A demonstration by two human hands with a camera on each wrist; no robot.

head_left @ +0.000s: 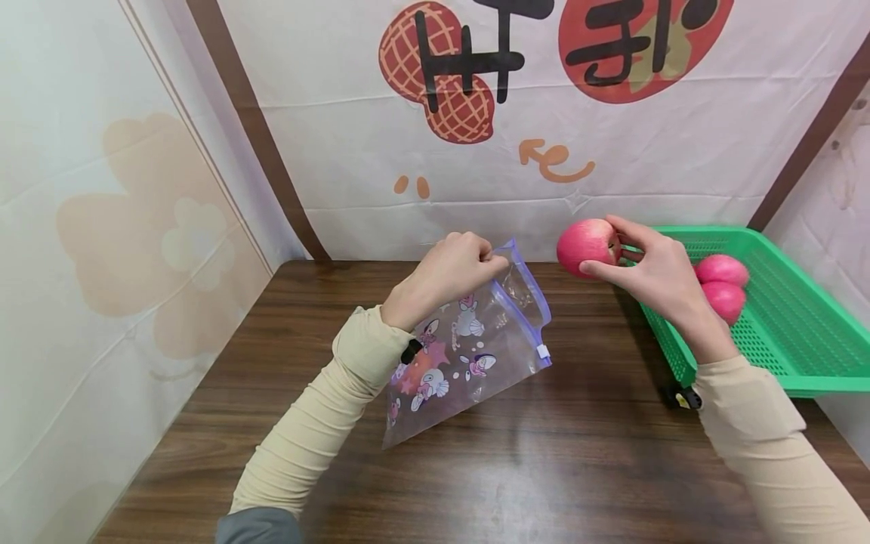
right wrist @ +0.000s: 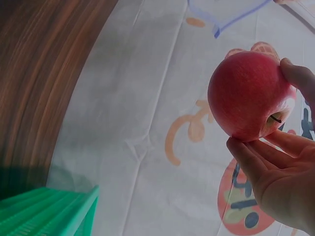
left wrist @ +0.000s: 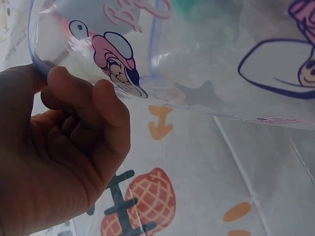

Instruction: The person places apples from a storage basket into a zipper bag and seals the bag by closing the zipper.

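A clear zip bag (head_left: 469,363) with purple edging and cartoon prints hangs above the table, its mouth parted toward the right. My left hand (head_left: 451,272) pinches the bag's upper rim; in the left wrist view the fingers (left wrist: 110,105) curl at its edge. To the right of the bag's mouth, my right hand (head_left: 655,276) holds a red apple (head_left: 587,248) between thumb and fingers, apart from the bag. The right wrist view shows the apple (right wrist: 251,96) with its stem end facing the palm.
A green plastic basket (head_left: 802,264) stands at the right of the dark wooden table (head_left: 544,468), with red apples (head_left: 723,287) inside, partly behind my right wrist. A printed cloth (head_left: 340,151) hangs along the back and sides.
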